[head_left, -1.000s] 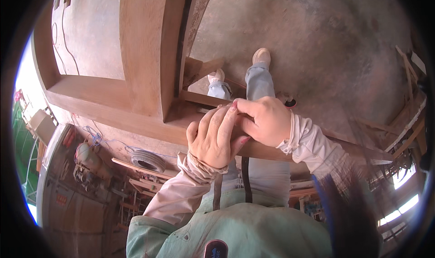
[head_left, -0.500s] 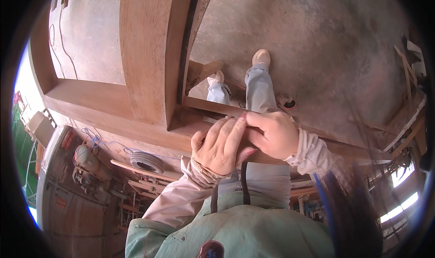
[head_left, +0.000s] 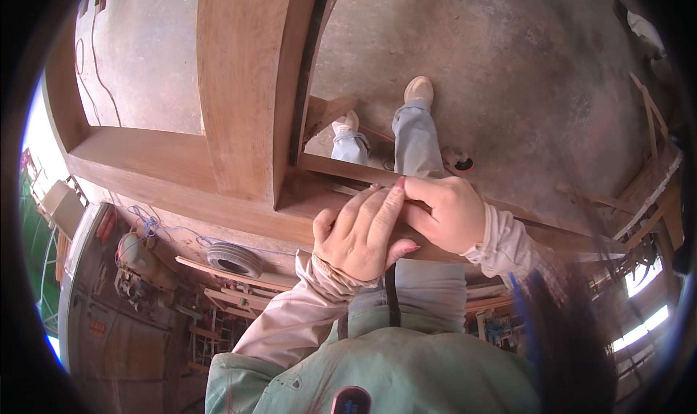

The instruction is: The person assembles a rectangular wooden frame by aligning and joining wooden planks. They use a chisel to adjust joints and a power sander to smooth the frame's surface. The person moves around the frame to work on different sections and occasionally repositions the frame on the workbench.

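A large brown wooden frame lies before me, with a long rail (head_left: 167, 171) running across under my hands and a broad curved upright (head_left: 243, 87) joining it from beyond. My left hand (head_left: 357, 232) rests on the rail right of that joint, its fingers stretched out and its thumb held apart. Against its fingertips sits my right hand (head_left: 444, 214), thumb side touching the left fingers and its other fingers bent down beside the wood. Whatever lies under the fingers is hidden. A thin pale strip (head_left: 347, 189) shows on the rail by the left fingertips.
A concrete floor (head_left: 508, 72) spreads beyond the rail, with my shoe (head_left: 419, 89) on it. A tyre (head_left: 234, 259), wooden strips (head_left: 239, 272), a machine (head_left: 145, 261) and blue cable (head_left: 149, 221) lie at left. Timber pieces (head_left: 653, 116) stand at far right.
Both hands and the wooden frame sit slightly further right in the picture. The hands keep nearly the same place on the rail. A pale shape shows higher at the far right edge.
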Motion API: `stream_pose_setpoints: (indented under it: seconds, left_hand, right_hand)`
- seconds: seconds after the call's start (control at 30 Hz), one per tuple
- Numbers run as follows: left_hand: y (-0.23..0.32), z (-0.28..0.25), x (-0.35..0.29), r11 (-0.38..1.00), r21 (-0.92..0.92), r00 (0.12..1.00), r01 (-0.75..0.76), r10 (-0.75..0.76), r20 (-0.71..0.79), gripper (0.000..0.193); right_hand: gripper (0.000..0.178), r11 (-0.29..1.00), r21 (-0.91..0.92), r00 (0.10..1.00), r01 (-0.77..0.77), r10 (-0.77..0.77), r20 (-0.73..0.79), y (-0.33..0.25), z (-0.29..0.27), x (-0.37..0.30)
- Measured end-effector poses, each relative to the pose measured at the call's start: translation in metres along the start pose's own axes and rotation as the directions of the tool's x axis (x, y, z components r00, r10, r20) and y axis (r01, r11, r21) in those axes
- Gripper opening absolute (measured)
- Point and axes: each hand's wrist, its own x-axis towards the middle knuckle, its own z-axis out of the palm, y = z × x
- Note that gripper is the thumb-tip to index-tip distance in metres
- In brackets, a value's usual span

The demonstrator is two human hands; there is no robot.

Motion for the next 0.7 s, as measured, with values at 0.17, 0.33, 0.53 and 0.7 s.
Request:
stream_pose_setpoints:
  seconds: [0.17,0.33,0.53,0.7]
  left_hand:
    - [0.002,0.001,-0.003,0.998,-0.009,0.997,0.056,-0.057,-0.043,0.066]
    - [0.000,0.006,-0.001,1.000,0.003,0.997,0.022,-0.021,-0.076,0.067]
    - [-0.004,0.000,-0.003,0.999,0.003,0.999,0.036,-0.035,-0.036,0.072]
    - [0.002,0.003,-0.002,0.994,-0.008,0.992,0.106,-0.106,-0.063,0.066]
  right_hand:
    - [0.019,0.999,0.018,0.998,-0.046,0.045,0.050,-0.012,-0.003,0.011]
    - [0.023,0.999,0.051,1.000,0.008,-0.009,0.013,-0.009,0.000,0.012]
    - [0.020,0.996,0.082,1.000,0.019,-0.019,0.006,-0.009,0.001,0.015]
    - [0.023,0.999,0.010,0.998,-0.036,0.036,0.052,-0.009,0.001,0.012]
